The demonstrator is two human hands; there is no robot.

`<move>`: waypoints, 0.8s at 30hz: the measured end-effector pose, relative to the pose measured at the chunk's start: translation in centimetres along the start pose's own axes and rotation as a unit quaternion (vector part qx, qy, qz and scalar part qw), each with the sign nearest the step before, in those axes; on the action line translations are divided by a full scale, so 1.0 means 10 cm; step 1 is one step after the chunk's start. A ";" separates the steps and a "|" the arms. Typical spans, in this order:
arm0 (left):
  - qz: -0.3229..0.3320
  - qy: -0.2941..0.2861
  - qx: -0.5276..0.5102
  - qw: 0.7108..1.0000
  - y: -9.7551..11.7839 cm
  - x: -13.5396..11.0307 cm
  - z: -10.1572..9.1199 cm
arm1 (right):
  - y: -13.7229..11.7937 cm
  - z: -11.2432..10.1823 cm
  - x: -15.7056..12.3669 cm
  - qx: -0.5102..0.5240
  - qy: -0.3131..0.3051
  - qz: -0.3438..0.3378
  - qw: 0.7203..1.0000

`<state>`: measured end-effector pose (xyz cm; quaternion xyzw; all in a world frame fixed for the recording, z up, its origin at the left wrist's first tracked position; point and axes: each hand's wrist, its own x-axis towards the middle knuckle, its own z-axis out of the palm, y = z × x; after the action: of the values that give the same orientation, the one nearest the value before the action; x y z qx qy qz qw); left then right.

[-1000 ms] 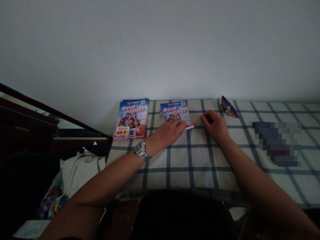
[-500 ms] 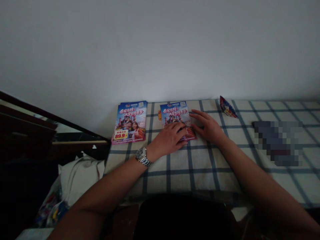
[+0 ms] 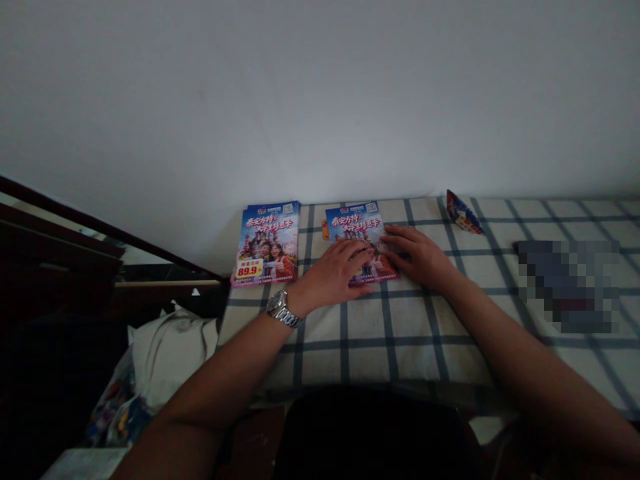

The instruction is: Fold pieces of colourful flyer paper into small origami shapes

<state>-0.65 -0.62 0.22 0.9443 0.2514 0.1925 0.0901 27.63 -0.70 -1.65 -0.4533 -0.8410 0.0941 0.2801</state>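
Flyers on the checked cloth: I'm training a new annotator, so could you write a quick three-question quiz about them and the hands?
1. True or false: the left hand covers part of the flyer beneath it.
2. Which wrist wears the metal watch?
A) right
B) left
C) neither
3. Fill in the blank: on the flyer pile at the left of the picture, the large number on the yellow label is ____.

Key: 1. True; 2. B; 3. 89.9
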 end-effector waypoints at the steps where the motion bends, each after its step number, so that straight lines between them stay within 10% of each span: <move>1: -0.001 -0.002 -0.002 1.000 -0.01 -0.01 -0.01 | 0.00 0.00 0.00 0.000 0.000 -0.002 1.000; 24: -0.031 0.026 -0.053 0.998 -0.18 0.06 -0.01 | -0.08 -0.11 -0.01 0.095 0.004 -0.014 0.995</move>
<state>-0.99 1.18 0.01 0.9244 0.2726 0.2275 0.1396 27.66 -1.32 -0.47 -0.4134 -0.8333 0.1673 0.3267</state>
